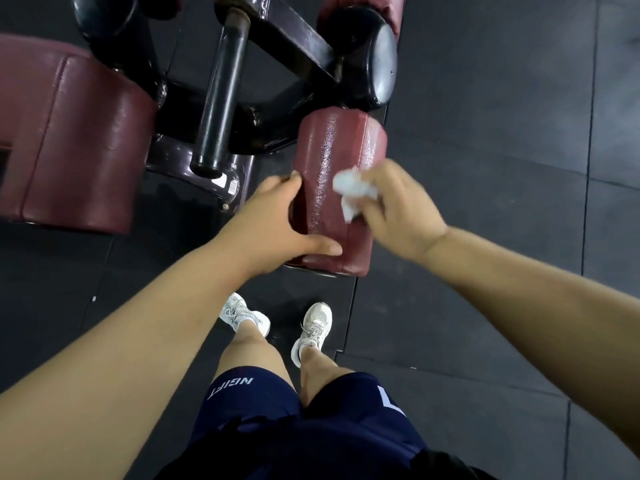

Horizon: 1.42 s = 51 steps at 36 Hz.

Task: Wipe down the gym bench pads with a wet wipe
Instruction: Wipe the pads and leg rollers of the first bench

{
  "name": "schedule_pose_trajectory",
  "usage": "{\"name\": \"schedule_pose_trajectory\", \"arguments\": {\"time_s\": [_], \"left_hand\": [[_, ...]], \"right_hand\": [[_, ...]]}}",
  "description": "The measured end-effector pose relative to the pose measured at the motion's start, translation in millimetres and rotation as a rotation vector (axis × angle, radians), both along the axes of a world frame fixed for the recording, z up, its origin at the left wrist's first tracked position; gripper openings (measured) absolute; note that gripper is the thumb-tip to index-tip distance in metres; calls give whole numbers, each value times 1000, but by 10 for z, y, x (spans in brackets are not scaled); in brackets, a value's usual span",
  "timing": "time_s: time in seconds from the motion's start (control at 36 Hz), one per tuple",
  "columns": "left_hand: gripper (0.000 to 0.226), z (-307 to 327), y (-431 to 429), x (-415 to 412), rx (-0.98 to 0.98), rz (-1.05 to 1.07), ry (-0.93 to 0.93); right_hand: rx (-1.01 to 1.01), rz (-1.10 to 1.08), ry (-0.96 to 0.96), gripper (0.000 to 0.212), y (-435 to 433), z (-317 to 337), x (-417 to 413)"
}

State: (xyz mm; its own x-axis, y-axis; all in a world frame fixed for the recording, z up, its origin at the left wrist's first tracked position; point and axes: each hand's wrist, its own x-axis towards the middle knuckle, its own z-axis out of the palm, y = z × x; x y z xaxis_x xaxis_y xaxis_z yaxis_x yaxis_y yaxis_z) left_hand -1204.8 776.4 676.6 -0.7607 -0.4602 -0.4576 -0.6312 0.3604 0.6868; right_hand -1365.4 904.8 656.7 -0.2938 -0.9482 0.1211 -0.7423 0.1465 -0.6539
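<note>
right hand (398, 209) clutches crumpled white wet wipe (353, 190) on glossy, damp maroon roller pad (337, 168) | left hand (277, 220) grips pad's near end, thumb across | dark rubber floor (485, 168) open at right

The roller pad (332, 161) at centre is maroon, the wet wipe (353, 188) white; a maroon bench pad (79, 143) at 9 o'clock, a black frame (294, 43) at 12, navy shorts (263, 427) with white lettering at 6
</note>
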Motion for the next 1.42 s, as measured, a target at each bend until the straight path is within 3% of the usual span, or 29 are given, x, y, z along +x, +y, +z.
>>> {"name": "schedule_pose_trajectory", "arguments": {"time_s": [0.11,0.22,0.33,0.61,0.75,1.06,1.33,1.42], "left_hand": [[125,-20,10,-1,1,42,-14],[128,19,3,45,16,23,-15],[122,109,32,50,-41,-44,-67],[67,527,-65,40,-335,-356,-280],[61,695,-74,19,-423,-472,-296],[56,968,99,-136,-493,-564,-382],[36,1061,303,-894,-559,-387,-477],[44,1073,380,-1100,-523,-330,-505]], "right_hand": [[12,-340,-96,8,-433,40,-345],[90,-461,-150,14,-607,26,-570],[179,-410,-107,20,-522,162,-620],[692,-359,-3,28,21,719,-625],[863,-360,18,29,289,950,-518],[908,-283,160,32,654,1259,-698],[898,-72,372,29,649,1547,-1674],[882,19,427,32,619,1669,-1947]]}}
